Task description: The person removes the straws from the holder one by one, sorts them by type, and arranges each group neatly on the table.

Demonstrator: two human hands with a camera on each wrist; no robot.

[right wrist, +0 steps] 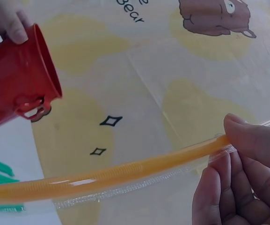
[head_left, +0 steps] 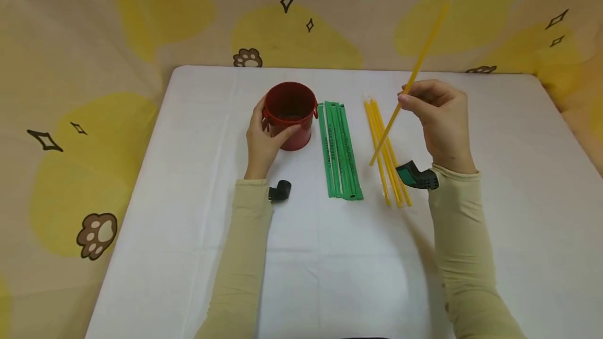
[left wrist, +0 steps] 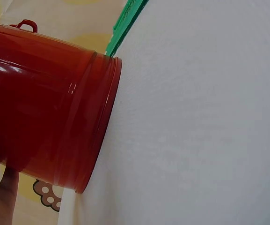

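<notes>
A small red metal bucket (head_left: 298, 139) with little side handles stands upright on the white table. My left hand (head_left: 263, 145) grips it from the left, thumb over the near side at the rim; some of its fingers are hidden behind the bucket. Held up over the right side of the table, a long yellow straw (head_left: 426, 48) slants in the air. The right wrist view shows the straw (right wrist: 102, 176) inside a clear plastic sleeve, pinched between the thumb and fingers of my right hand (head_left: 446, 122). Below it lie several more yellow straws (head_left: 385, 156), side by side.
Several green paper-wrapped sticks (head_left: 343, 150) with dark print lie between the bucket and the yellow straws. A patterned cloth (head_left: 330, 35) hangs behind the white table (head_left: 320, 286). Each wrist wears a small dark camera.
</notes>
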